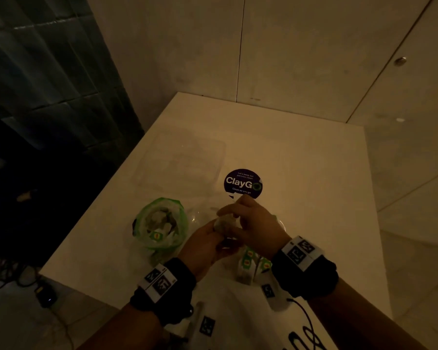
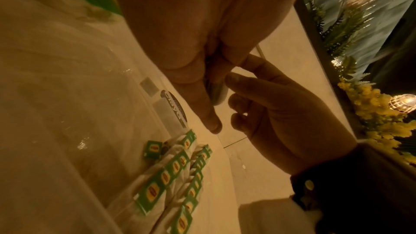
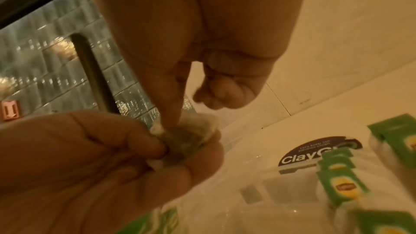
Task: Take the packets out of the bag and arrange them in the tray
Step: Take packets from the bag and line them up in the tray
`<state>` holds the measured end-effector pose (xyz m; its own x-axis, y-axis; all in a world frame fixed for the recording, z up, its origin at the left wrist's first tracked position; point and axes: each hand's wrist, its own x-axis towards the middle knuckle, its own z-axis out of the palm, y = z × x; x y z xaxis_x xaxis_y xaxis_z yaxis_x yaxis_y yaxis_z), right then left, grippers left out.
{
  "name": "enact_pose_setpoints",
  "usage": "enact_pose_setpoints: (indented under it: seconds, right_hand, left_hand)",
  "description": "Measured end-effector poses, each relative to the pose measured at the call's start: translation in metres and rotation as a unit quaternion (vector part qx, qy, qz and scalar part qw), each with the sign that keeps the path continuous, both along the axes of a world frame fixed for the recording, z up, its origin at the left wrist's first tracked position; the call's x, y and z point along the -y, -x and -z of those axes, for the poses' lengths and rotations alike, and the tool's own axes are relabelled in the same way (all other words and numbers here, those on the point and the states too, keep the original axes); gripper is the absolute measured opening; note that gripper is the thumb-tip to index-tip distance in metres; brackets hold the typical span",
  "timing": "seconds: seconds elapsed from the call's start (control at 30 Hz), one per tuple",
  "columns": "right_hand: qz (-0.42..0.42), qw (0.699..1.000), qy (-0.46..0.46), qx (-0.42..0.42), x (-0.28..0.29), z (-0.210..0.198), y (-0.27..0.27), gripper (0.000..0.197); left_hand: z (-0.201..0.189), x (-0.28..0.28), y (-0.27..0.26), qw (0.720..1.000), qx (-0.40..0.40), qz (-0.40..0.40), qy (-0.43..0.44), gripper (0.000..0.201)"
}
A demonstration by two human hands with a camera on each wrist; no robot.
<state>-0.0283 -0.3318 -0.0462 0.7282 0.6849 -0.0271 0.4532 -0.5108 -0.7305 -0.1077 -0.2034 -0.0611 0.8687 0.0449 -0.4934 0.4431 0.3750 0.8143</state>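
A crumpled, pale tea bag packet (image 1: 224, 223) (image 3: 191, 138) is held between both hands above the table. My left hand (image 1: 219, 229) grips it from below with thumb and fingers. From above, my right hand (image 1: 232, 215) pinches its top corner with one finger down on it, the other fingers curled. An open green plastic bag (image 1: 159, 228) with several packets inside sits to the left of the hands. Rows of green-tagged packets (image 1: 250, 263) (image 2: 180, 175) lie in a clear tray (image 3: 252, 197) under my wrists.
A clear shallow plastic container (image 1: 182, 160) lies further back on the white table (image 1: 301, 152), beside a round dark ClayGo sticker (image 1: 242, 183). The table's left edge drops to a dark floor with cables (image 1: 43, 296). Pale walls stand behind.
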Motion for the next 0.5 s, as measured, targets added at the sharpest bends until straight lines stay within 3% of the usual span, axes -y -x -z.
enact_pose_setpoints:
  seconds: [0.13, 0.27, 0.33, 0.43, 0.5]
  right_hand:
    - [0.01, 0.998, -0.033, -0.045, 0.004, -0.004, -0.006, 0.009]
    - [0.067, 0.965, -0.109, -0.229, 0.018, -0.015, -0.019, 0.011]
    - [0.095, 0.944, -0.145, -0.281, 0.024, -0.02, -0.025, 0.01]
    - [0.139, 0.924, -0.174, -0.311, 0.029, -0.022, -0.03, 0.005]
    - [0.141, 0.939, -0.145, -0.278, 0.029, -0.021, -0.031, 0.008]
  left_hand:
    - [0.002, -0.004, -0.003, 0.999, -0.004, -0.014, -0.042, 0.023]
    - [0.004, -0.01, -0.007, 0.995, -0.001, -0.046, -0.093, 0.021]
    - [0.005, -0.014, -0.009, 0.992, 0.001, -0.063, -0.107, 0.015]
    - [0.009, -0.018, -0.014, 0.984, 0.006, -0.073, -0.16, 0.011]
    - [0.012, -0.018, -0.017, 0.974, 0.016, -0.071, -0.213, 0.013]
